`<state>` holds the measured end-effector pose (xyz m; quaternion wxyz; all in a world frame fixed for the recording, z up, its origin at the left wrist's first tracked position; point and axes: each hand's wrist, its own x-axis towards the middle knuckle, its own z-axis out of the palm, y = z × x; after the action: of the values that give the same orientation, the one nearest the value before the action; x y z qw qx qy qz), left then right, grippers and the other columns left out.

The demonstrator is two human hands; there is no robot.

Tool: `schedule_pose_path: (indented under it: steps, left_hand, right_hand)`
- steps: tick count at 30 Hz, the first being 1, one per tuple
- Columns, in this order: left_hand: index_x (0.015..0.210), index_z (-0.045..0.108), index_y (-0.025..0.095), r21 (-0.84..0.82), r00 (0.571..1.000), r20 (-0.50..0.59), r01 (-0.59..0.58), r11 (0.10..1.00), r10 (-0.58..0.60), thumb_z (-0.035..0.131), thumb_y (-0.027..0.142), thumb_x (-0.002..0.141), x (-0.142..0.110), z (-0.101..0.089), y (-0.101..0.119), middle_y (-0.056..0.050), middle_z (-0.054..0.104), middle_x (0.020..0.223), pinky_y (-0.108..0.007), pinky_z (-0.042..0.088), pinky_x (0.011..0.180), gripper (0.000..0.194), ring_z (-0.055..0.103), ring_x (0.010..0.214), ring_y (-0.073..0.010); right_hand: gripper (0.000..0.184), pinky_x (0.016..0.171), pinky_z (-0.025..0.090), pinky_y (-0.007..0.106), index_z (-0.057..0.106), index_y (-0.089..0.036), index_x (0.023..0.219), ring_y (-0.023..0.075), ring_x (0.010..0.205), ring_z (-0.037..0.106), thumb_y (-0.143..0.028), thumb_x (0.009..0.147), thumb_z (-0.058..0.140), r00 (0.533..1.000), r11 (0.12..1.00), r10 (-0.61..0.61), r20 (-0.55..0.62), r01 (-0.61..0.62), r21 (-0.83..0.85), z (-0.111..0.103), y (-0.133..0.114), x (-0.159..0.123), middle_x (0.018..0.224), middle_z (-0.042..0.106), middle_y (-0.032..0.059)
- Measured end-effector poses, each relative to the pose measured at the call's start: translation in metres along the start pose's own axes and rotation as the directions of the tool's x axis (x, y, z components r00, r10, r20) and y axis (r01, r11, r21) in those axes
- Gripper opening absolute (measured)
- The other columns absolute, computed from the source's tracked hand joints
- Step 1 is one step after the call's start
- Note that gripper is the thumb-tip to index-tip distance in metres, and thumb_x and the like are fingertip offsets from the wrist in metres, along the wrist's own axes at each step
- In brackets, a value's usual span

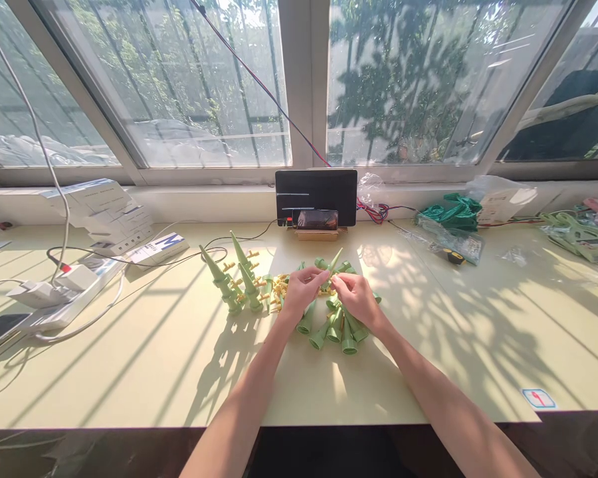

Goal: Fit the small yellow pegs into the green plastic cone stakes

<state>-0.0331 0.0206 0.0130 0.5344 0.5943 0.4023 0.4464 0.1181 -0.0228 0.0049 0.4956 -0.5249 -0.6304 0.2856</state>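
Note:
Between my hands a green pointed cone (335,260) stands tip up. My left hand (305,287) pinches it from the left, thumb and forefinger together. From the other side my right hand (355,295) is closed at its lower part, where a small yellow piece may be hidden by the fingers. Several loose green cones (335,330) lie with their hollow ends towards me, below and around my right hand. Small yellow pegs (279,287) are heaped beside my left hand. To the left, upright green cones (250,292) have yellow pegs sticking out of their sides.
A black tablet (316,192) with a phone (317,220) before it stands by the window. At left are a power strip (77,299), cables and white boxes (104,216). Green netting (451,211), plastic bags and a yellow-black tape measure (453,257) lie at right.

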Motion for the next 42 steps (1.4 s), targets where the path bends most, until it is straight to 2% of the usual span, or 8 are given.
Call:
schedule_pose_path:
  steps: [6, 12, 18, 23, 38, 42]
  left_hand:
    - [0.072, 0.07, 0.017, -0.003, 1.0, 0.001, 0.006, 1.0, -0.006, 0.077, 0.053, 0.075, 0.0007, 0.0004, -0.0024, 0.006, 0.04, 0.047, -0.023, 0.025, 0.042, 0.037, 0.032, 0.042, -0.0064]
    - [0.083, 0.074, 0.015, 0.028, 0.997, 0.044, 0.056, 0.998, -0.057, 0.072, 0.057, 0.078, 0.0018, 0.0004, -0.0033, 0.002, 0.049, 0.048, -0.022, 0.027, 0.041, 0.042, 0.039, 0.044, -0.0083]
    - [0.091, 0.072, 0.016, 0.017, 0.991, 0.113, 0.071, 0.997, -0.072, 0.07, 0.055, 0.08, 0.0022, -0.0006, -0.0023, 0.0, 0.056, 0.056, -0.022, 0.025, 0.04, 0.041, 0.046, 0.045, -0.0093]
    - [0.086, 0.069, 0.016, 0.029, 0.988, 0.139, 0.069, 0.997, -0.072, 0.069, 0.054, 0.08, 0.0017, 0.0002, -0.0008, 0.001, 0.055, 0.055, -0.022, 0.024, 0.039, 0.039, 0.045, 0.044, -0.0088]
    - [0.088, 0.066, 0.017, 0.09, 0.977, 0.196, 0.065, 0.994, -0.082, 0.062, 0.052, 0.085, 0.0025, -0.0002, -0.0019, 0.002, 0.055, 0.055, -0.021, 0.025, 0.04, 0.035, 0.044, 0.041, -0.0082]
    - [0.085, 0.069, 0.016, 0.121, 0.986, 0.156, 0.047, 0.992, -0.066, 0.062, 0.052, 0.086, 0.0035, -0.0022, -0.0037, 0.002, 0.051, 0.053, -0.021, 0.025, 0.041, 0.037, 0.042, 0.044, -0.0079]
  right_hand:
    - [0.039, 0.054, 0.026, 0.028, 0.043, -0.021, 0.062, 0.0131, 0.056, 0.034, -0.044, 0.094, 0.044, 0.999, 0.999, -0.022, -0.026, 0.021, -0.032, 0.0026, 0.0013, 0.0003, 0.058, 0.037, -0.003]
    - [0.043, 0.053, 0.025, 0.027, 0.034, -0.022, 0.061, 0.0116, 0.054, 0.031, -0.046, 0.093, 0.047, 0.997, 0.996, -0.047, -0.059, 0.042, -0.077, 0.0034, 0.0005, -0.0007, 0.056, 0.032, -0.0049]
    - [0.042, 0.053, 0.028, 0.026, 0.042, -0.021, 0.063, 0.0109, 0.054, 0.035, -0.048, 0.092, 0.056, 0.997, 0.996, -0.067, -0.026, 0.065, -0.067, 0.0031, 0.0003, -0.0023, 0.056, 0.039, -0.0053]
    - [0.041, 0.052, 0.028, 0.025, 0.046, -0.02, 0.064, 0.0103, 0.053, 0.035, -0.048, 0.09, 0.062, 0.996, 0.995, -0.078, -0.033, 0.076, -0.061, 0.0029, 0.0002, -0.0024, 0.055, 0.038, -0.0063]
    - [0.036, 0.052, 0.029, 0.024, 0.048, -0.02, 0.067, 0.0099, 0.052, 0.036, -0.045, 0.091, 0.059, 0.995, 0.992, -0.096, -0.041, 0.092, -0.081, 0.0039, 0.0029, -0.0019, 0.054, 0.039, -0.0069]
    - [0.037, 0.052, 0.028, 0.024, 0.044, -0.021, 0.065, 0.0097, 0.052, 0.034, -0.043, 0.091, 0.057, 0.994, 0.992, -0.098, -0.055, 0.093, -0.085, 0.0045, 0.0024, -0.002, 0.054, 0.037, -0.007]
